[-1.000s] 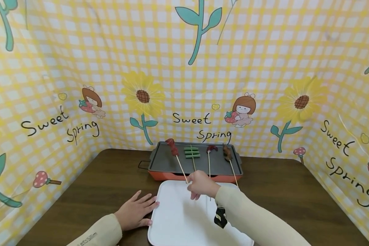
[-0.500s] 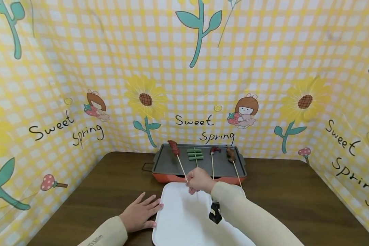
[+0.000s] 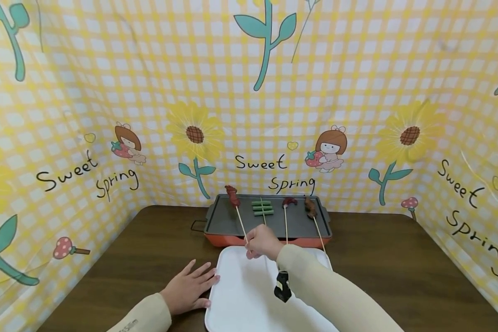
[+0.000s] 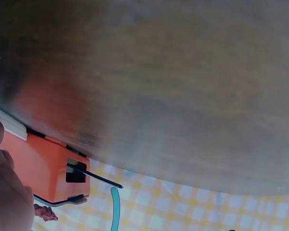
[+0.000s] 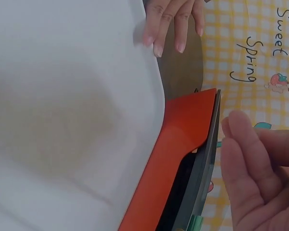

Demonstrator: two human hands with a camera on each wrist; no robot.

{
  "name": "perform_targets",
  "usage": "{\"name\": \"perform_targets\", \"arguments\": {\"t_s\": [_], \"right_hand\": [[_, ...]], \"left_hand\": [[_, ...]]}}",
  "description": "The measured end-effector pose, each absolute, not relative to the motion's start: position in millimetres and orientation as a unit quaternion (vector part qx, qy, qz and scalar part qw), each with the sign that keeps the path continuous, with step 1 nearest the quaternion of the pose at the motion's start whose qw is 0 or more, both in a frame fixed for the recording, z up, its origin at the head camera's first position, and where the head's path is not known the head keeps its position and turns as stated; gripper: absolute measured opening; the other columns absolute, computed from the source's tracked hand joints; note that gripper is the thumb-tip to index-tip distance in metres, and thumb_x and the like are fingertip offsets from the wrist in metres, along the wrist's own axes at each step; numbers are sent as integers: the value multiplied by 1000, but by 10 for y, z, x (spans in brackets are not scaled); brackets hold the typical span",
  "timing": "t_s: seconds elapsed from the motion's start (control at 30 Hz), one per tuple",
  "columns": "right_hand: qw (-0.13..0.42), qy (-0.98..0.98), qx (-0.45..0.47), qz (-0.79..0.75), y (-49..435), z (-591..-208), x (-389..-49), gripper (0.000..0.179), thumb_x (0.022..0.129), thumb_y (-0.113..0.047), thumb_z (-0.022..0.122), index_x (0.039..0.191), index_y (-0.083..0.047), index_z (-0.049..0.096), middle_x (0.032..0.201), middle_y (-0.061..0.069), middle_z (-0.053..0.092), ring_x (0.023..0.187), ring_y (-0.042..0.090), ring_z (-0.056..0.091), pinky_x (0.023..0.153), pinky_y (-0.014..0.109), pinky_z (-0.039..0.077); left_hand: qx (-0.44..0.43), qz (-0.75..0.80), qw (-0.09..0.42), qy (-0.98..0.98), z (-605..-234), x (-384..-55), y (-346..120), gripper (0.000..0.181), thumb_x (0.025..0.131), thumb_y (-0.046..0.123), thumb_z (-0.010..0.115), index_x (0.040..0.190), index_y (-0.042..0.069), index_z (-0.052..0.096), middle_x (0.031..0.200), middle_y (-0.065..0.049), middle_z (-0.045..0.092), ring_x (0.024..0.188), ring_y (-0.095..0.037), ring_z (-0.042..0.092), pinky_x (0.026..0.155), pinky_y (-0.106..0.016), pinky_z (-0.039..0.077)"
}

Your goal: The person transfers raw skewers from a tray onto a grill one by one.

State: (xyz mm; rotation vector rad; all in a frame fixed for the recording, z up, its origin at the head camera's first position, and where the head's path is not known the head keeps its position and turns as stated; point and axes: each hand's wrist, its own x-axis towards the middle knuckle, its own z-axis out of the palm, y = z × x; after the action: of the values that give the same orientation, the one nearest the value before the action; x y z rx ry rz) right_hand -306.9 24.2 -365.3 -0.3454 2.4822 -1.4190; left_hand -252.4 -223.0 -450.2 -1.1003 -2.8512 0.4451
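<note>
My right hand [image 3: 263, 242] pinches the wooden stick of a red meat skewer [image 3: 233, 197] above the far edge of a white tray [image 3: 240, 290]. The meat lies over the left part of the grill plate [image 3: 220, 226], its tip overlapping the back rim in the head view. Spread fingers of my left hand [image 3: 188, 288] rest at the tray's left edge. To the right of the held skewer, on the plate, are a green vegetable skewer [image 3: 263, 209], a dark red curled skewer [image 3: 290, 202] and a brown skewer [image 3: 310, 208]. In the right wrist view, my fingertips hide the stick.
The grill has an orange body [image 5: 192, 120] and a wire handle [image 3: 197, 225] on its left. It stands behind the tray on a dark wooden table [image 3: 128, 258]. A yellow checked cloth [image 3: 249, 124] closes off the back and both sides.
My right hand has moved left and slightly away from me, and the red meat skewer has shifted left with it. My left hand stays by the tray. The head view has shifted a little.
</note>
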Motion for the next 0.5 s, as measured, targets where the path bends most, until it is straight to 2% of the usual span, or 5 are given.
{"name": "perform_targets", "arguments": {"t_s": [0.23, 0.5], "right_hand": [[118, 864, -115, -475, 248, -3669, -3124, 9, 86, 9, 62, 78, 5, 66, 66, 13, 69, 63, 18, 69, 62, 32, 58], [120, 866, -106, -474, 259, -3702, -3166, 10, 87, 8, 62, 78, 7, 66, 64, 13, 68, 59, 16, 68, 60, 30, 57]], "left_hand": [[-356, 156, 23, -921, -4479, -2507, -2218, 71, 95, 65, 27, 143, 19, 51, 147, 0, 48, 141, -24, 37, 110, -52, 29], [-358, 155, 20, -920, -4451, -2502, -2223, 73, 94, 67, 27, 144, 19, 51, 147, 0, 49, 140, -24, 38, 109, -53, 30]]}}
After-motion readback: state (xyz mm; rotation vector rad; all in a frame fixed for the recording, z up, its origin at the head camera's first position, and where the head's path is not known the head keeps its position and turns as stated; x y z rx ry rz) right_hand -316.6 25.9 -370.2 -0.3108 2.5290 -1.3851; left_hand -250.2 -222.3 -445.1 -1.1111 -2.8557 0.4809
